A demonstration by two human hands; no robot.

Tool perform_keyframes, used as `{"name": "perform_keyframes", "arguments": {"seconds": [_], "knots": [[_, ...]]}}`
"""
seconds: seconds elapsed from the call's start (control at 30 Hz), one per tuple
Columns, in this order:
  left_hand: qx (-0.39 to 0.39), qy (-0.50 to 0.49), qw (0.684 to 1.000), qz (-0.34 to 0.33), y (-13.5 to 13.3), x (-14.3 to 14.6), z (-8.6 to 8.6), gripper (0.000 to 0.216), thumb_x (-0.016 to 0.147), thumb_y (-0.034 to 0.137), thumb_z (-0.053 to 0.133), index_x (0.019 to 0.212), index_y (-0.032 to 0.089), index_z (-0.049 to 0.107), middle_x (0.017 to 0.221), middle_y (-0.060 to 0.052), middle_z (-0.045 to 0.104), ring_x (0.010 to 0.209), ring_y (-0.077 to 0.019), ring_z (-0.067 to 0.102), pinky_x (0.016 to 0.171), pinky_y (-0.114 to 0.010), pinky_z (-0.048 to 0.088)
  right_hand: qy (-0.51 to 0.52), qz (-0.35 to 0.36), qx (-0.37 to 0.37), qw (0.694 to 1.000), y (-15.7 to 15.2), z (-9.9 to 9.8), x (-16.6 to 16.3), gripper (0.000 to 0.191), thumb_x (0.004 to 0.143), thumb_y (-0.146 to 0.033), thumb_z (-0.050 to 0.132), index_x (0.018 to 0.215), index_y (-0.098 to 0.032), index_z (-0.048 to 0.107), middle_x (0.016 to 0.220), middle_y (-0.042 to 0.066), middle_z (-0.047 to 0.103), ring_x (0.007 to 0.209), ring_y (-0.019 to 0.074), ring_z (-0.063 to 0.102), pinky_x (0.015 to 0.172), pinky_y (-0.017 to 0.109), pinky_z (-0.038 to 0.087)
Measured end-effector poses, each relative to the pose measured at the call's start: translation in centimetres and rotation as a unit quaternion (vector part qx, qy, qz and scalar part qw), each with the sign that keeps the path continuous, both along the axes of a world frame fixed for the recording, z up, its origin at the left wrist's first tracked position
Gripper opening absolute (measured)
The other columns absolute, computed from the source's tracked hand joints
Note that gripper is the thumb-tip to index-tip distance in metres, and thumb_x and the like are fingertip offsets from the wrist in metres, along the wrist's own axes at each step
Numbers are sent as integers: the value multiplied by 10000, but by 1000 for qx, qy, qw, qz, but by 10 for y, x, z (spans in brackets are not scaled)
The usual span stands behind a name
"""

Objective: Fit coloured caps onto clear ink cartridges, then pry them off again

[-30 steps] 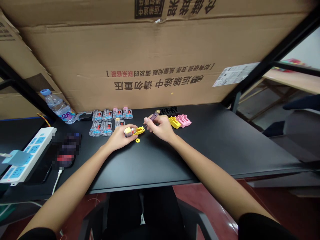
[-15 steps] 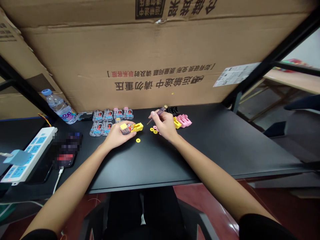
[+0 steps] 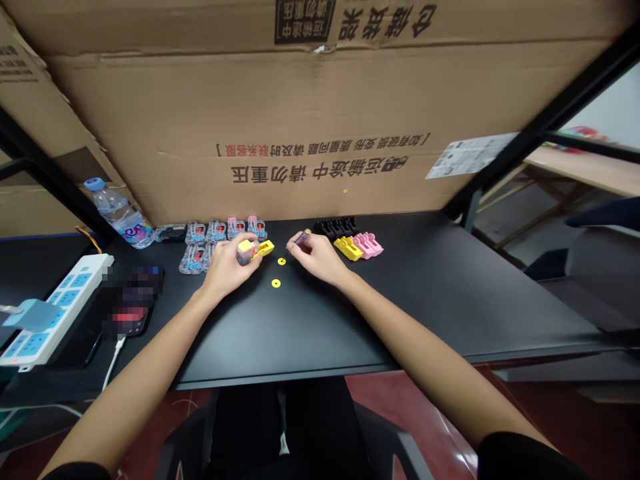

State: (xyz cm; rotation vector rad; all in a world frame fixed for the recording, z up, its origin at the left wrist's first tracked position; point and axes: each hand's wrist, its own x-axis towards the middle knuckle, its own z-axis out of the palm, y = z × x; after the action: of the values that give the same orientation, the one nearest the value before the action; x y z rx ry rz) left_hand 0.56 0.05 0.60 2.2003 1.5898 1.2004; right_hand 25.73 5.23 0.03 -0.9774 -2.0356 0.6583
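Observation:
My left hand [image 3: 223, 272] is closed around a small clear plastic piece with a yellow part [image 3: 264, 249] sticking out to the right. A small screwdriver [image 3: 303, 237] with a dark purple handle and brass-coloured end is pinched in my right hand [image 3: 323, 259]. Its thin tip points down-left by a yellow ring [image 3: 279, 262] on the table; whether they touch I cannot tell. Another yellow ring [image 3: 273, 285] lies closer to me. Several clear plastic pieces [image 3: 191, 259] stand in rows beyond my left hand, some partly hidden by it.
Beyond my right hand sit yellow parts [image 3: 349, 249], pink parts [image 3: 369, 246] and black parts [image 3: 335, 227]. A water bottle [image 3: 120, 213], a power strip [image 3: 65, 293] and a phone [image 3: 134, 300] are at left. Cardboard [image 3: 320, 100] walls off the table's back.
My right hand has moved left and down with the screwdriver, and a yellow ring now lies left of its former group. My left hand has shifted slightly left with the clear and yellow piece.

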Motion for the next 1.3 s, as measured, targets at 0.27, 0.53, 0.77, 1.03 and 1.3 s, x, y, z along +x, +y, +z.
{"name": "perform_keyframes", "arguments": {"seconds": [0.27,0.53,0.77,1.03,1.3], "knots": [[-6,-1,1000,6,1,-1,-1,460,834,216,829,1265,274,678,1039,-10,806,831,-219,735,985,-413,568,54,-26,-45,997,0,13,7,200,902,-292,601,751,-181,671,711,41,681,625,174,607,601,295,465],[-13,-15,1000,-5,2,-1,-2,546,865,218,816,1365,279,608,1065,-22,791,873,-228,732,973,-413,565,8,132,-82,988,-23,16,-12,222,936,-344,614,820,-182,712,750,26,697,673,165,625,662,285,493],[-15,-11,1000,-2,0,-1,-3,545,872,251,826,1374,288,617,1103,-40,790,931,-248,735,1012,-453,549,-45,33,-19,998,-2,7,6,163,878,-234,595,741,-182,665,637,-5,613,598,145,547,586,264,405],[-11,-60,998,6,2,-3,-11,891,859,308,850,1626,301,395,1154,-84,763,1060,-285,756,1030,-463,574,-57,-54,-33,996,7,13,21,230,867,-240,604,644,-212,551,519,-23,555,487,141,521,538,287,377],[-60,-141,987,-59,0,2,-9,627,910,422,812,1415,283,467,1250,-81,718,1039,-239,779,1005,-425,606,54,-82,20,995,4,20,17,350,991,-391,577,700,-207,640,734,54,673,659,186,592,648,334,487]]}}
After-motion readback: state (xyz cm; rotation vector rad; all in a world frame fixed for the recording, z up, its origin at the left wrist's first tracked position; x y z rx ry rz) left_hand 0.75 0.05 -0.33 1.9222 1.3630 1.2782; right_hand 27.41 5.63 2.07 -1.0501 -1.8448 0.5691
